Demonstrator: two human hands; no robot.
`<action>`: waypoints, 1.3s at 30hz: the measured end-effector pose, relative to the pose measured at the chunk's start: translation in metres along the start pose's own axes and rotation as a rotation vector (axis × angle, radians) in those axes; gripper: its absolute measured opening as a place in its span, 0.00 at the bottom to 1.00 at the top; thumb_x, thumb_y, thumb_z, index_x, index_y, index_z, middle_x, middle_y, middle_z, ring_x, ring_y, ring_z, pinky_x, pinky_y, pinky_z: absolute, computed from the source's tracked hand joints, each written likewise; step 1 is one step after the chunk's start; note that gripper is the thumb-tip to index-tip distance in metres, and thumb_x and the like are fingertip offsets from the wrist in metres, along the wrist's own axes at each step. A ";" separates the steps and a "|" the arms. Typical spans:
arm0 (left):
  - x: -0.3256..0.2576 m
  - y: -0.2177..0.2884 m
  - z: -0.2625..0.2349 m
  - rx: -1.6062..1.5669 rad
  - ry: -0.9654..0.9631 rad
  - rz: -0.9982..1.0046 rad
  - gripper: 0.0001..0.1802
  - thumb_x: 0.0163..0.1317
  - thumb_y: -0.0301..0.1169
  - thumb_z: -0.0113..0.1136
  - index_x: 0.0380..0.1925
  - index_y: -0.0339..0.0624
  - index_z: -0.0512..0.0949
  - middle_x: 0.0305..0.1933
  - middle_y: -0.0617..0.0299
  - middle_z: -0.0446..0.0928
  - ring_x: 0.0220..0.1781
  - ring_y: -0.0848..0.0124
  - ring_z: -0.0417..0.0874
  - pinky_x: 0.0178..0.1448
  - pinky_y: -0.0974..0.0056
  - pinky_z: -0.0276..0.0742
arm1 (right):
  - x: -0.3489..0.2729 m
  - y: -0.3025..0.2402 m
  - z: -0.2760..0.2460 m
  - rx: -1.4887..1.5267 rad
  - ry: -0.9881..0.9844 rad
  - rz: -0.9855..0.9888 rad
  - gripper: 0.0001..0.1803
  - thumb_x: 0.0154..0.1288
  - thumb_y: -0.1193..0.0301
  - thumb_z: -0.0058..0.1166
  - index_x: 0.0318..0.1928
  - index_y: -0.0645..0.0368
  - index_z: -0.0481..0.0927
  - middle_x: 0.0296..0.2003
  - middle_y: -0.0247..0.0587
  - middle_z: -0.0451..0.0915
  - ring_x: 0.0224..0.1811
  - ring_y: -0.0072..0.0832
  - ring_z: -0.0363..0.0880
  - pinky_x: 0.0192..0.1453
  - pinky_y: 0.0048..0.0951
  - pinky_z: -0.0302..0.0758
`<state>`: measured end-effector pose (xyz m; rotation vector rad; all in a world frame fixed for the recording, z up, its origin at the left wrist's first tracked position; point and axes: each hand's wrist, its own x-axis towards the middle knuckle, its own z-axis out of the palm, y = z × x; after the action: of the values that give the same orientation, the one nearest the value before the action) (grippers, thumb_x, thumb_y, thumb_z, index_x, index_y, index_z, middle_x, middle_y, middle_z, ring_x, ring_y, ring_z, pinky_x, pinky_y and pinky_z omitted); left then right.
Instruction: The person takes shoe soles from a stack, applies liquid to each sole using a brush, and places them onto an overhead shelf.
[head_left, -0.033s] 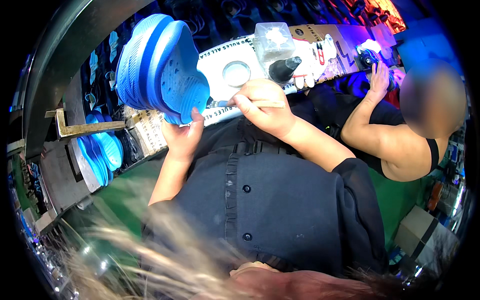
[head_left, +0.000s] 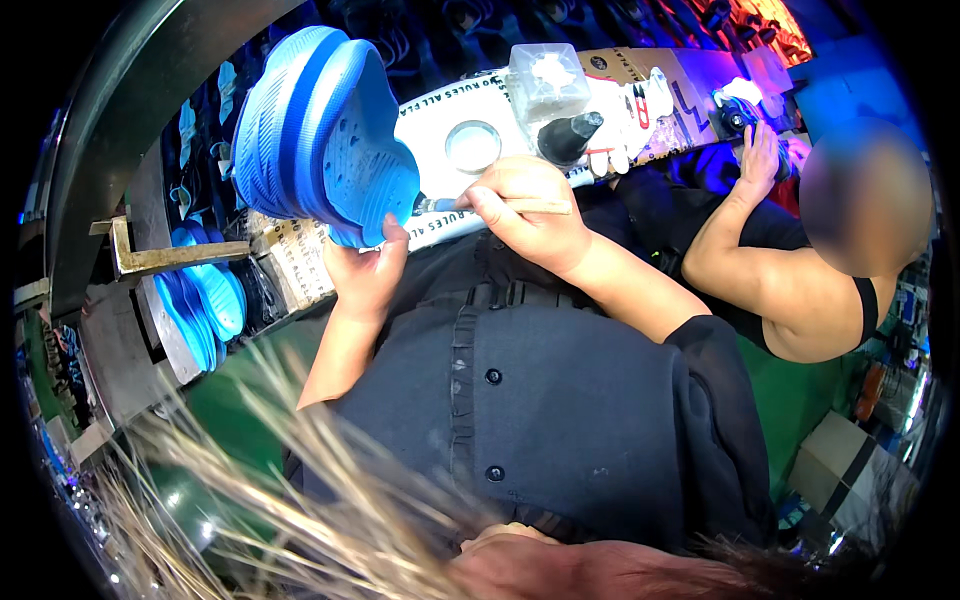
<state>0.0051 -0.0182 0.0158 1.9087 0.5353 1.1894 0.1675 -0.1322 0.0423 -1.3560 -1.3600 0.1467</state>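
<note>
My left hand (head_left: pixel 366 278) grips a stack of blue shoe soles (head_left: pixel 285 130) by its near end, thumb on the edge of the front sole. The stack is raised and tilted, and the hollow, dimpled face of that sole shows. My right hand (head_left: pixel 530 215) is closed round a brush (head_left: pixel 545 207) with a pale handle. Its tip is at the right edge of the front sole; whether it touches cannot be made out. Beyond the right hand, a small round dish (head_left: pixel 472 147) with whitish contents sits on the printed white sheet (head_left: pixel 425 118).
A clear plastic box (head_left: pixel 547 82), a black cone-shaped container (head_left: pixel 568 140), white gloves (head_left: pixel 608 150) and a red-handled tool (head_left: pixel 641 105) lie along the bench. More blue soles (head_left: pixel 205 305) rest at left beside a metal bracket (head_left: pixel 185 258). At right sits a co-worker (head_left: pixel 790 270).
The loose hair at the lower left has shifted. Both hands, the soles and the brush look almost unmoved.
</note>
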 end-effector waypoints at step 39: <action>0.006 -0.009 -0.012 -0.042 -0.056 -0.207 0.17 0.48 0.20 0.57 0.41 0.34 0.70 0.37 0.55 0.75 0.38 0.69 0.77 0.43 0.67 0.72 | -0.001 0.001 -0.023 0.087 0.074 0.118 0.11 0.60 0.73 0.48 0.24 0.64 0.78 0.21 0.41 0.76 0.23 0.27 0.75 0.29 0.24 0.69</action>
<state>-0.0022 -0.0043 0.0143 1.7980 0.6548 1.0035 0.1849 -0.1464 0.0490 -1.3561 -1.1990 0.2299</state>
